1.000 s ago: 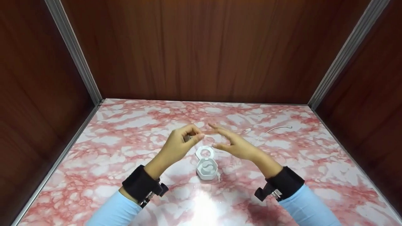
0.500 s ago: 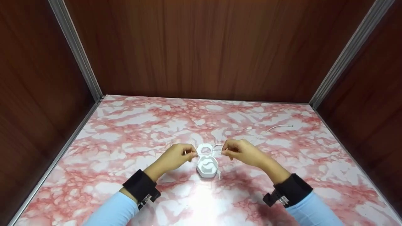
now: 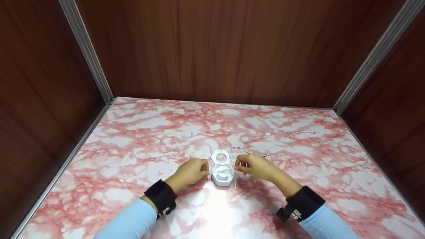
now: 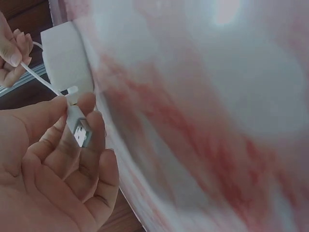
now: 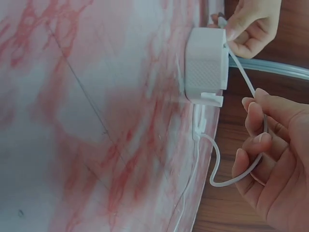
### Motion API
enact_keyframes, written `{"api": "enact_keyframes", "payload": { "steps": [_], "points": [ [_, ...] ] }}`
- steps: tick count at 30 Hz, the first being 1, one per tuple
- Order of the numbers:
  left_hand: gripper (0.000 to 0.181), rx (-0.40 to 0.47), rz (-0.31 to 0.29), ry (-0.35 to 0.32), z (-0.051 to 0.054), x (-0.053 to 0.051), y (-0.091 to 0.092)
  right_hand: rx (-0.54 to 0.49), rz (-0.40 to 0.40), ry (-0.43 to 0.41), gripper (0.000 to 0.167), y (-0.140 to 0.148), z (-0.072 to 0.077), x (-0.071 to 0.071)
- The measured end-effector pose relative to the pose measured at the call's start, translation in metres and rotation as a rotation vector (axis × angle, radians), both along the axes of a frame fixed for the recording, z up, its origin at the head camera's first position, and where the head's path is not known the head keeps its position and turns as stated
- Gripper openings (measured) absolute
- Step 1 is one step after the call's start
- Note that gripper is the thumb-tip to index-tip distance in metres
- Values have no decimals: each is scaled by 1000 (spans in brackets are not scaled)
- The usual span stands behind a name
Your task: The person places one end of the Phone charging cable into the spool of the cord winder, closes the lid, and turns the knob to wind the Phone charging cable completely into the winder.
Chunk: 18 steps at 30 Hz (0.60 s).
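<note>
A white hexagonal case (image 3: 222, 182) stands on the table, its hinged lid (image 3: 215, 157) with a round hole laid open behind it. At the case's left side my left hand (image 3: 192, 171) pinches a white USB cable just behind its plug (image 4: 79, 126); the plug's metal end sticks out past the fingers. On the other side my right hand (image 3: 257, 166) holds the same cable (image 5: 246, 79) between thumb and fingers. A length runs taut between both hands over the case's opening. The rest loops below the right fingers in the right wrist view. Inside the case a curved divider shows.
The cable's far end (image 3: 303, 132) trails right across the pink marbled table (image 3: 149, 139). Beyond the case lies a small white piece (image 3: 267, 134), too small to identify. Brown wood-look panels (image 3: 212, 49) with metal corner posts (image 3: 91, 49) enclose the table's back and sides.
Both hands have come down from above and behind the case to its two sides. My right hand has gone from spread fingers to gripping the cable, which now spans the case.
</note>
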<state>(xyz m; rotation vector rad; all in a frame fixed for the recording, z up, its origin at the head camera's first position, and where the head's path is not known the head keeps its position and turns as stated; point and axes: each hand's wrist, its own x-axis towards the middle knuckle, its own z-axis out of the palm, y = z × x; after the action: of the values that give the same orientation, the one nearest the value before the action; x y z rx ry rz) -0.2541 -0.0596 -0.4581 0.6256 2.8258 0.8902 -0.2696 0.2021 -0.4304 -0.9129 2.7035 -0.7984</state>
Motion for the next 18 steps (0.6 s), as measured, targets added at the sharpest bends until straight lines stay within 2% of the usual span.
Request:
{"api": "enact_keyframes", "payload": {
  "steps": [6, 12, 15, 18],
  "points": [
    [15, -91, 45, 32, -3, 0, 4, 42, -9, 11, 8, -2, -3, 0],
    [17, -131, 79, 61, -2, 2, 8, 55, -2, 23, 8, -5, -6, 0],
    [15, -161, 77, 62, 1, 2, 8, 55, -5, 24, 8, -5, -6, 0],
    [8, -222, 66, 51, 8, 4, 10, 63, -7, 27, 8, -5, -5, 0]
  ]
}}
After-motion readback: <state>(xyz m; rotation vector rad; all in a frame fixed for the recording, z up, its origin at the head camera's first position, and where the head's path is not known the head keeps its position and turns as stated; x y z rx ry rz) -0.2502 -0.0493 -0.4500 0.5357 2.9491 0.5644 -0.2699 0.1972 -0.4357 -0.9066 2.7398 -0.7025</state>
